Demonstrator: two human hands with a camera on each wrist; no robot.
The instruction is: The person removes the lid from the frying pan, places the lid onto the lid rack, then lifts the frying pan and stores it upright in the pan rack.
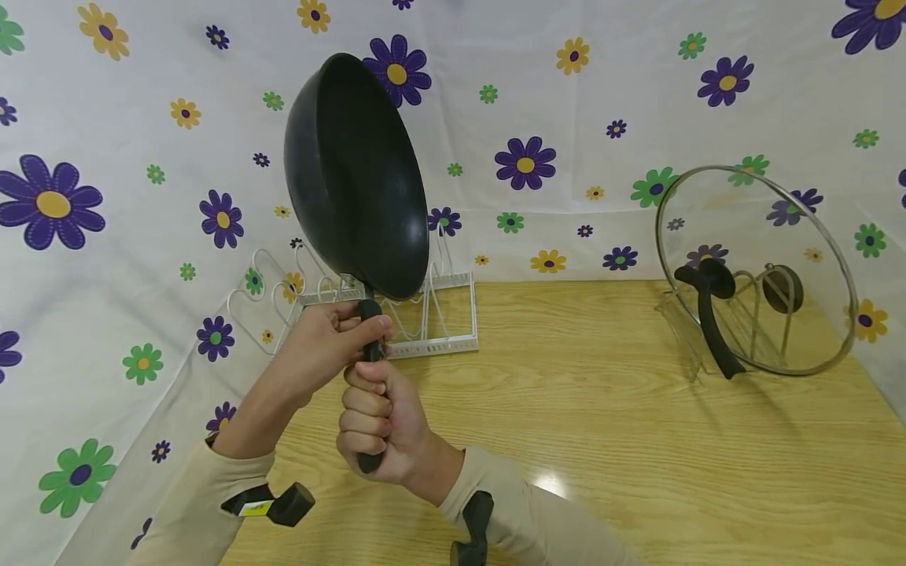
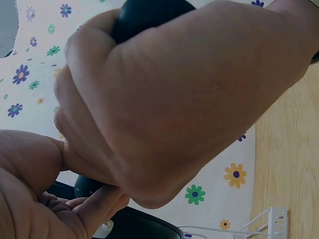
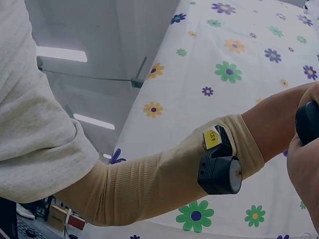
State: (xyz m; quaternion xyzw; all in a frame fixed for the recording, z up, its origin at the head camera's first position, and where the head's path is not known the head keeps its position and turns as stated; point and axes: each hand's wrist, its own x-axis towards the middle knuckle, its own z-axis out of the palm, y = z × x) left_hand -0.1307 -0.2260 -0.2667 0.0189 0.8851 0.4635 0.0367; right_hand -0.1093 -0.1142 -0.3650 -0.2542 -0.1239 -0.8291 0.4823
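A black wok point(image 1: 368, 181) is raised in the head view, tilted with its rim up and its hollow toward the right. My right hand point(image 1: 385, 424) grips the lower part of its black handle point(image 1: 370, 308), fingers wrapped round in a fist. Just above, my left hand point(image 1: 318, 350) holds the handle close to the wok, thumb across the front. In the left wrist view, the right fist point(image 2: 164, 114) covers most of the handle, with the left hand point(image 2: 45, 189) below it. The handle's end point(image 3: 309, 122) shows at the edge of the right wrist view.
Behind the wok, a white metal rack point(image 1: 442, 344) with wire loops stands on the wooden table point(image 1: 566, 409). A glass lid point(image 1: 821, 346) with a black curved handle point(image 1: 713, 334) stands upright at right, near a wire stand point(image 1: 686, 346). A flowered cloth point(image 1: 566, 189) hangs behind.
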